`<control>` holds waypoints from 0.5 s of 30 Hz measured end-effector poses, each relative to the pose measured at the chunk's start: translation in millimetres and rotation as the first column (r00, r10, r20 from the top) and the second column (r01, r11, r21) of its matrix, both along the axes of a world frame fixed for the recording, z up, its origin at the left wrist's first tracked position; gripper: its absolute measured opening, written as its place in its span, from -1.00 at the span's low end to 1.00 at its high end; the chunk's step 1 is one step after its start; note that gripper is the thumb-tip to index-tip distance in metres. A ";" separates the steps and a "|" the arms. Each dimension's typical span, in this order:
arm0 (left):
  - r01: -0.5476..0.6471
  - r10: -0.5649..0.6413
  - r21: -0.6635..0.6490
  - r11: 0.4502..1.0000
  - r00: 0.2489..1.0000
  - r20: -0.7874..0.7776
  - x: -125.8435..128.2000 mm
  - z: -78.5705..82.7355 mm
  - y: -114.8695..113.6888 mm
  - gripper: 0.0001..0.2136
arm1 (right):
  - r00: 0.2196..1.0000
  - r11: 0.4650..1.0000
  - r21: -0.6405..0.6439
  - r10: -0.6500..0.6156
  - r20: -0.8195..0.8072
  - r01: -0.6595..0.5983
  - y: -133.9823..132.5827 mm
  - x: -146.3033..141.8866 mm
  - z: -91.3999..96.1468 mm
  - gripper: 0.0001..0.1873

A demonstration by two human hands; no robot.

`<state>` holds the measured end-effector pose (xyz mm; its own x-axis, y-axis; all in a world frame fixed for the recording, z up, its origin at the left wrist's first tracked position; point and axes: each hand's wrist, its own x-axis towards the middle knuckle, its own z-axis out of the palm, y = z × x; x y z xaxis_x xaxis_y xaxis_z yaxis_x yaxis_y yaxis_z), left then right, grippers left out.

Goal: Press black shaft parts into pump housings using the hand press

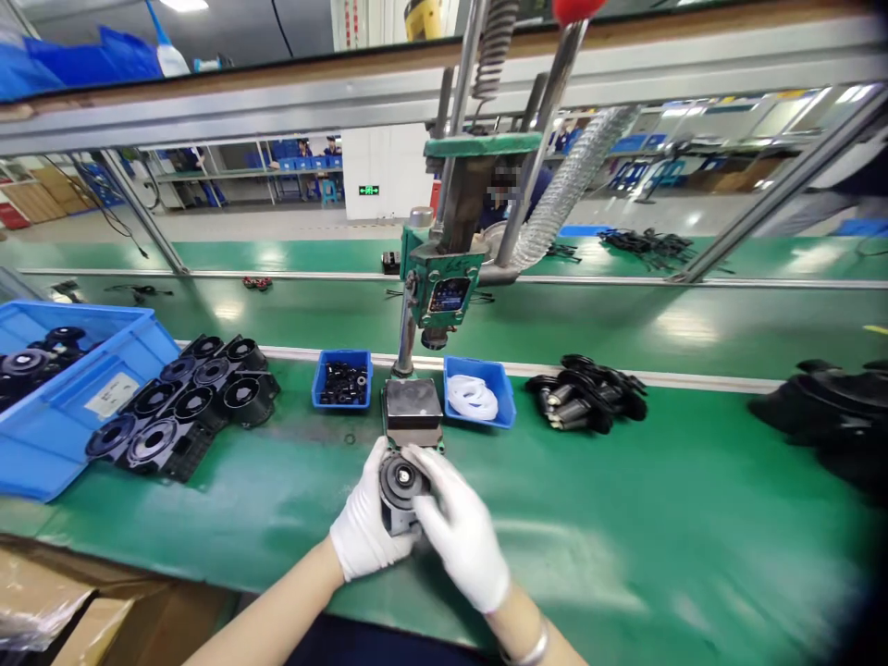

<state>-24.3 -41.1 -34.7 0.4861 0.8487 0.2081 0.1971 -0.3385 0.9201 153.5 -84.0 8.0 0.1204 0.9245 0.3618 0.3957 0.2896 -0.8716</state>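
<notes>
A green-matted workbench (659,536) carries a large blue bin (48,453) at its left end, with a cluster of black round housings (187,407) beside it. At centre stands a green hand press (444,287), flanked by a small blue tray of black parts (339,401) and another of white rings (486,418). Piles of black components (589,393) lie to the right.

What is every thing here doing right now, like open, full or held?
Black round part, held in both gloved hands, face up.
Left hand, shut on the part.
Right hand, shut on the part.
Press, ram raised off its block.
Small blue bin, open, holding black bits.
Other blue bin, open, holding white rings.
</notes>
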 end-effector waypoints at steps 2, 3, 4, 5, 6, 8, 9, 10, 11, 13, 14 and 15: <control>-0.026 0.026 0.018 0.999 1.000 -0.015 -0.2 -1.9 -0.1 0.07 | 0.991 0.994 -0.042 -0.100 -0.090 0.096 -5.5 5.3 -6.2 -0.68; -0.042 0.043 0.032 0.999 0.999 -0.024 -0.4 -2.9 0.2 0.06 | 0.977 0.985 -0.088 -0.158 -0.143 0.147 -8.9 8.6 -9.7 -0.65; -0.058 0.059 0.041 0.997 0.998 -0.028 -0.7 -3.5 0.7 0.06 | 0.966 0.977 -0.128 -0.191 -0.173 0.170 -11.5 10.9 -13.0 -0.64; -0.066 0.067 0.043 0.997 0.997 -0.025 -1.1 -3.7 1.2 0.07 | 0.962 0.972 -0.144 -0.208 -0.178 0.184 -12.8 11.2 -15.6 -0.66; -0.062 0.063 0.038 0.997 0.998 -0.017 -1.8 -3.4 1.6 0.07 | 0.966 0.975 -0.130 -0.202 -0.160 0.182 -12.6 9.5 -17.5 -0.68; -0.030 0.029 0.024 0.999 0.999 0.013 -5.0 -1.9 1.2 0.09 | 0.986 0.988 -0.066 -0.147 -0.084 0.142 -8.0 2.8 -18.7 -0.65; -0.002 0.002 0.019 1.000 1.000 0.026 -7.7 -1.0 0.4 0.08 | 0.991 0.991 -0.036 -0.129 -0.040 0.128 -4.5 0.2 -18.5 -0.64; 0.022 -0.023 0.020 1.000 0.999 0.036 -11.5 -0.3 -0.7 0.07 | 0.993 0.993 -0.016 -0.120 0.005 0.120 -0.8 -0.3 -18.0 -0.64; 0.035 -0.036 0.024 0.999 0.999 0.041 -16.4 0.0 -1.9 0.06 | 0.991 0.992 -0.007 -0.122 0.054 0.122 2.2 1.9 -17.7 -0.64; 0.025 -0.027 0.037 0.999 0.999 0.036 -29.0 -1.0 -4.7 0.04 | 0.972 0.988 0.004 -0.151 0.179 0.153 4.5 14.0 -20.1 -0.63; 0.009 -0.011 0.043 0.999 0.999 0.032 -36.5 -2.1 -6.2 0.04 | 0.954 0.986 0.008 -0.163 0.252 0.167 3.7 22.6 -24.2 -0.62; -0.015 0.014 0.049 0.999 1.000 0.024 -44.6 -3.6 -7.4 0.06 | 0.928 0.985 0.012 -0.169 0.332 0.175 2.6 31.7 -30.8 -0.61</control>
<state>-68.9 -48.5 -38.3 0.4686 0.8439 0.2612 0.1806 -0.3809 0.9068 185.1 -81.3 -22.9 0.1544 0.9070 0.3919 0.7046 0.1770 -0.6871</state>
